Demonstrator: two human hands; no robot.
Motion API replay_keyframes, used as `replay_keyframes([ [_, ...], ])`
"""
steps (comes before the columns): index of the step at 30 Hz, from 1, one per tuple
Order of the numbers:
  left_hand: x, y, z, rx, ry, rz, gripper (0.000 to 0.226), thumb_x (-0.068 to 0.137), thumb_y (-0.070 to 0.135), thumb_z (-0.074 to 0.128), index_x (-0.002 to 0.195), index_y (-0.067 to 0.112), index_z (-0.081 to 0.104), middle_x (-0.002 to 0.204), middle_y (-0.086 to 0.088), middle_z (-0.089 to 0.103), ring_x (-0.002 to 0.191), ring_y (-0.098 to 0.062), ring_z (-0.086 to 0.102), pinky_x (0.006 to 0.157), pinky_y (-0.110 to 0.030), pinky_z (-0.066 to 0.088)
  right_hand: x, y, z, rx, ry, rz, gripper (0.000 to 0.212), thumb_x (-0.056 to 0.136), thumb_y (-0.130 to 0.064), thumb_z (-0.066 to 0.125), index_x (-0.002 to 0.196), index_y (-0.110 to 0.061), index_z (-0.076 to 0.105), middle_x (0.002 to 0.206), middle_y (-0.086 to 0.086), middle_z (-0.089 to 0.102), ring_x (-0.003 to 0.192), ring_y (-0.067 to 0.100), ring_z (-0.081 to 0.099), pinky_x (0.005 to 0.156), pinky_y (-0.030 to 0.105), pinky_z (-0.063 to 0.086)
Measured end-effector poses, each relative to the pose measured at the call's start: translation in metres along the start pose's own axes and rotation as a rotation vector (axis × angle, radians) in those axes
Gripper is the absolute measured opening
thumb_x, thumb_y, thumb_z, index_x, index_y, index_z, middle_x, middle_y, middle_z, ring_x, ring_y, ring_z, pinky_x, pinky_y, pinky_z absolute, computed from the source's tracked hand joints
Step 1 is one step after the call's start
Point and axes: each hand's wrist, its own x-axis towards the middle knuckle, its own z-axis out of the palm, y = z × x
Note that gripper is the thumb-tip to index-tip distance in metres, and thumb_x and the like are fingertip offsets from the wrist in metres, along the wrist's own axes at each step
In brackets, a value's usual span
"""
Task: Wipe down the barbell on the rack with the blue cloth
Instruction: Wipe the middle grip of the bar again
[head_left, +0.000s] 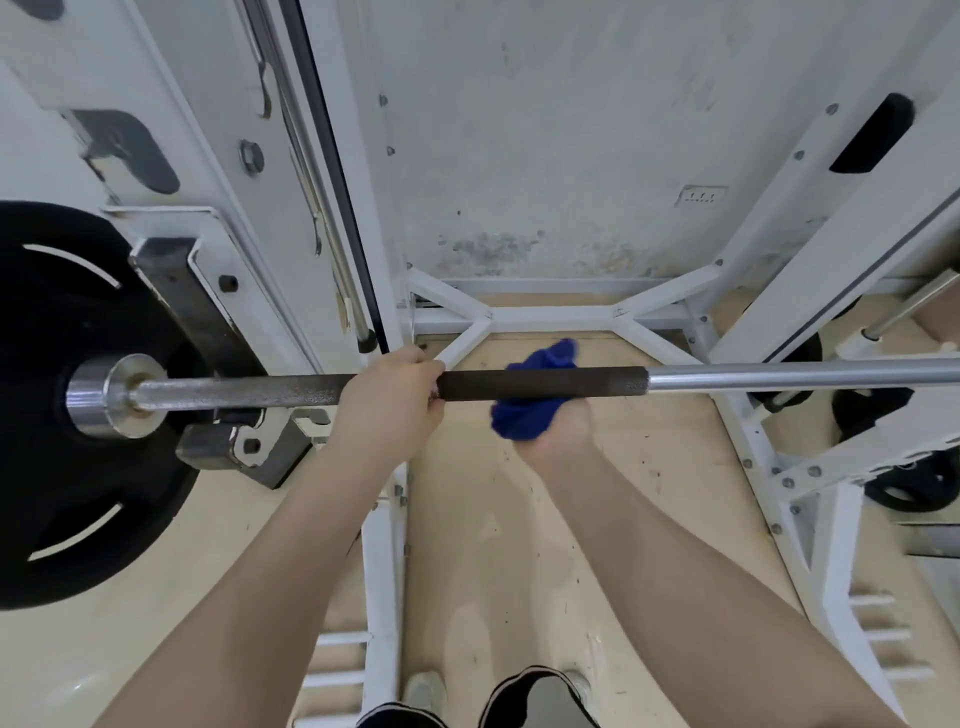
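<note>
Head view. Left hand (387, 397) curled over the barbell (540, 383) from above, gripping the shaft where bright knurled metal meets the darker sleeve-like section. Right hand (553, 428) just beside it, palm up beneath the bar, fingers bunched round the blue cloth (524, 415) and pressing it against the dark section; cloth wrapped under the shaft, with 1 tuft poking up behind the bar above the right hand. Both forearms bare, reaching up from the bottom edge.

Long axis of the barbell running left to right across the frame, level, at the height of both hands. Left of the left hand: knurled shaft, then a chrome collar (111, 392), then 1 black weight plate (62, 405) on the end, facing the camera edge-on to the bar. Right of the right hand: end of the dark section, then smooth polished steel out to the frame's right edge.

Barbell resting on the white rack (332, 208), its hook bracket (244, 447) below and left of the left hand. White base struts (550, 314) beyond both hands, against a stained white wall (571, 130). Pale wooden floor (649, 467) under the right forearm. More black plates (904, 483) low on the rack, well right of the right hand. Dark shoes (535, 696) at the bottom between the forearms.
</note>
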Motion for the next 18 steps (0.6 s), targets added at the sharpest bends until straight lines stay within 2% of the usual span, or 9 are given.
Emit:
replay_keyframes([
  [2, 0.002, -0.004, -0.005, -0.008, -0.044, 0.043, 0.021, 0.089, 0.016, 0.048, 0.106, 0.012, 0.060, 0.109, -0.003, 0.056, 0.092, -0.024, 0.055, 0.073, -0.034, 0.049, 0.005, 0.015, 0.006, -0.205, 0.048, 0.046, 0.025, 0.089, -0.023, 0.045, 0.064, -0.021, 0.050, 0.049, -0.008, 0.044, 0.042, 0.008, 0.042, 0.054, 0.004, 0.026],
  [3, 0.003, -0.006, -0.007, -0.010, -0.062, 0.062, 0.022, 0.090, 0.017, 0.046, 0.107, 0.013, 0.059, 0.110, -0.003, 0.055, 0.093, -0.024, 0.055, 0.074, -0.034, 0.047, 0.008, 0.022, 0.003, -0.226, -0.006, 0.022, 0.034, 0.092, -0.024, 0.038, 0.061, -0.017, 0.051, 0.043, -0.005, 0.041, 0.036, 0.009, 0.039, 0.046, 0.007, 0.028],
  [4, 0.004, -0.008, -0.008, -0.009, -0.071, 0.075, 0.022, 0.091, 0.017, 0.045, 0.108, 0.014, 0.059, 0.111, -0.003, 0.055, 0.093, -0.024, 0.055, 0.075, -0.034, 0.047, 0.006, 0.019, 0.000, -0.195, -0.063, 0.017, 0.040, 0.093, -0.024, 0.031, 0.059, -0.017, 0.050, 0.042, -0.004, 0.039, 0.033, 0.009, 0.034, 0.039, 0.010, 0.030],
  [6, 0.005, -0.012, -0.008, -0.015, -0.065, 0.082, 0.025, 0.093, 0.019, 0.044, 0.111, 0.015, 0.061, 0.110, -0.003, 0.056, 0.094, -0.023, 0.056, 0.076, -0.034, 0.049, 0.001, 0.006, -0.003, -0.076, -0.147, -0.046, 0.033, 0.090, -0.020, 0.026, 0.062, -0.024, 0.043, 0.045, -0.006, 0.042, 0.037, 0.008, 0.028, 0.034, 0.014, 0.033],
  [9, 0.004, -0.013, -0.006, -0.056, -0.055, 0.078, 0.026, 0.092, 0.018, 0.046, 0.113, 0.014, 0.061, 0.108, -0.004, 0.057, 0.096, -0.024, 0.056, 0.078, -0.038, 0.050, 0.005, -0.005, -0.005, 0.008, -0.026, -0.136, 0.025, 0.088, -0.021, 0.034, 0.064, -0.025, 0.042, 0.041, -0.006, 0.049, 0.036, 0.007, 0.044, 0.040, 0.015, 0.039],
  [10, 0.004, -0.013, -0.006, -0.072, -0.062, 0.072, 0.026, 0.092, 0.017, 0.048, 0.113, 0.014, 0.061, 0.108, -0.005, 0.057, 0.097, -0.024, 0.056, 0.079, -0.040, 0.050, 0.005, 0.002, -0.003, 0.058, -0.032, -0.109, 0.024, 0.086, -0.020, 0.038, 0.063, -0.024, 0.039, 0.040, -0.007, 0.046, 0.036, 0.007, 0.044, 0.041, 0.014, 0.038],
  [12, 0.005, -0.013, -0.007, -0.083, -0.083, 0.056, 0.025, 0.091, 0.017, 0.051, 0.114, 0.017, 0.060, 0.107, -0.004, 0.056, 0.098, -0.025, 0.055, 0.080, -0.041, 0.050, 0.007, 0.036, 0.014, -0.032, -0.053, -0.018, 0.029, 0.088, -0.025, 0.042, 0.060, -0.024, 0.037, 0.044, -0.008, 0.039, 0.036, 0.008, 0.038, 0.040, 0.013, 0.035],
  [15, 0.007, -0.015, -0.008, -0.093, -0.106, 0.036, 0.029, 0.089, 0.017, 0.053, 0.118, 0.020, 0.055, 0.110, -0.005, 0.054, 0.102, -0.027, 0.054, 0.083, -0.042, 0.048, 0.010, 0.069, 0.028, -0.149, -0.105, 0.088, 0.043, 0.087, -0.036, 0.047, 0.049, -0.021, 0.056, 0.047, -0.010, 0.048, 0.040, 0.007, 0.045, 0.046, 0.010, 0.037],
  [18, 0.006, -0.015, -0.008, -0.117, -0.088, 0.043, 0.030, 0.090, 0.018, 0.053, 0.120, 0.018, 0.053, 0.113, -0.005, 0.054, 0.104, -0.027, 0.053, 0.083, -0.041, 0.047, -0.004, 0.054, 0.019, -0.300, -0.187, 0.058, 0.015, 0.079, -0.027, 0.057, 0.065, -0.022, 0.055, 0.053, -0.011, 0.041, 0.049, 0.003, 0.037, 0.046, 0.010, 0.029],
])
